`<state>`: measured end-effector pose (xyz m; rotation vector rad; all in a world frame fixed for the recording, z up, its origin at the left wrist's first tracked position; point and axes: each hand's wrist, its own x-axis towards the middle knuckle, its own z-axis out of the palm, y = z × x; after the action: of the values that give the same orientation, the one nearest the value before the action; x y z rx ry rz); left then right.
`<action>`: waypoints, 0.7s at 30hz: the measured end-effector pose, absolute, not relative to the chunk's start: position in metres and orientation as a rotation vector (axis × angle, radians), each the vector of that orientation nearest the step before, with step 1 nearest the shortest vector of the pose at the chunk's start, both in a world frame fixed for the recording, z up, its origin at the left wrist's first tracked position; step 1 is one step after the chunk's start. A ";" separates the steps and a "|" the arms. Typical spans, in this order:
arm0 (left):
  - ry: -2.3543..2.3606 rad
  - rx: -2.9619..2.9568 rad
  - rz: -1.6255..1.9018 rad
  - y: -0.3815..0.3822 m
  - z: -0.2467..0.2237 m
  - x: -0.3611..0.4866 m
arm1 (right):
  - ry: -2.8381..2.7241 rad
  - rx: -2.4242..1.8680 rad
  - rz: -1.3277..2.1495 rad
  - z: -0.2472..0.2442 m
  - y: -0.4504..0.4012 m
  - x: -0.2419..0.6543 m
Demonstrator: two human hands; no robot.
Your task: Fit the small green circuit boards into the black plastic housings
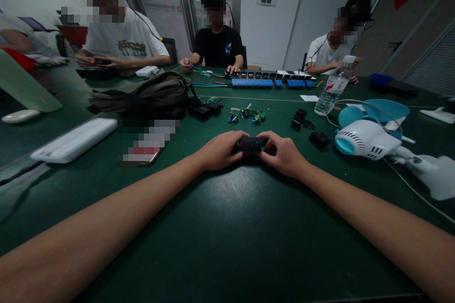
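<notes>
My left hand (pixel 221 150) and my right hand (pixel 284 152) meet at the middle of the green table (pixel 227 232). Between them they grip a small black plastic box (pixel 252 145) by its two ends, with fingers and thumbs closed on it. The box's near face is dark and its details are too small to read. Just beyond my hands lie several small green circuit boards (pixel 253 114) with blue parts. To their right are black plastic pieces (pixel 299 118) and a black block (pixel 319 139); more black boxes (pixel 202 110) lie to their left.
A white-and-blue fan (pixel 369 139) and a water bottle (pixel 332 87) stand at right. On the left are a dark bag (pixel 142 93), a pixelated flat object (pixel 151 144) and a white power bank (pixel 76 139) with a cable. Three people sit across the table, behind a row of blue parts (pixel 252 83).
</notes>
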<state>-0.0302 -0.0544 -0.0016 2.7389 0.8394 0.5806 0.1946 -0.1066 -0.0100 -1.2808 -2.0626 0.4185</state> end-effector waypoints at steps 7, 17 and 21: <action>0.822 2.736 0.580 -0.055 0.000 -0.030 | -2.066 -1.283 0.433 -0.007 -0.108 0.194; 0.831 2.731 0.577 -0.056 -0.001 -0.030 | -2.069 -1.296 0.425 -0.008 -0.108 0.194; 0.818 2.734 0.578 -0.056 -0.001 -0.030 | -2.079 -1.292 0.426 -0.008 -0.108 0.194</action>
<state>-0.0299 -0.0556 -0.0012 2.7339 0.8183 0.5775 0.1937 -0.1078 -0.0079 -1.2917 -2.0787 0.4256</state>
